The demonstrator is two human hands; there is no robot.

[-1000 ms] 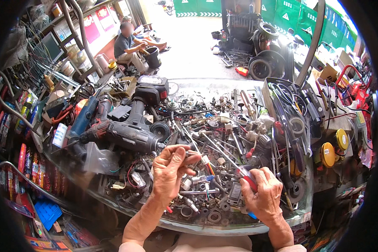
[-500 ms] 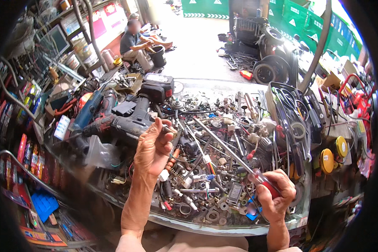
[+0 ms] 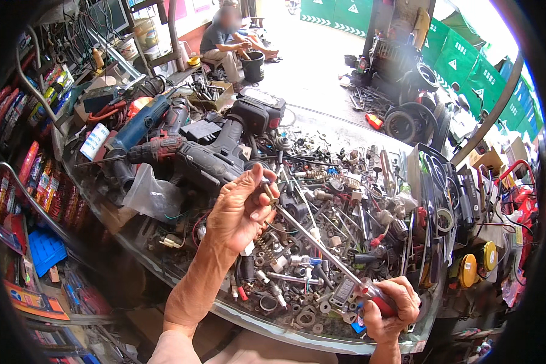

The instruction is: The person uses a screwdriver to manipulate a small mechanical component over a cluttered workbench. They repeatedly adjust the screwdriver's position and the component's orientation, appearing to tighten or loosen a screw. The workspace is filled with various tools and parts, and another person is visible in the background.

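My left hand [image 3: 236, 212] is raised over the cluttered bench, its thumb and fingers pinching a small bolt-like metal piece [image 3: 267, 192]. In my right hand [image 3: 397, 309], near the front right of the bench, is the red and clear handle of a long screwdriver [image 3: 321, 247]. The screwdriver's shaft slants up and left, and its tip is close to the metal piece; whether they touch I cannot tell. Beneath both hands lies a heap of loose hardware [image 3: 306, 267]: nuts, washers, bolts, springs and wires.
A black cordless drill [image 3: 203, 161] and a blue power tool [image 3: 142, 124] lie to the left, beside a clear plastic bag [image 3: 151, 194]. A long tray of tools [image 3: 434, 200] stands at the right. Beyond the bench, a person [image 3: 221, 42] sits by a black bucket [image 3: 254, 67].
The view has shifted, moving the bench scene rightward and down in the picture. The screwdriver tip and the piece in my left hand have come close together. Both hands keep their holds.
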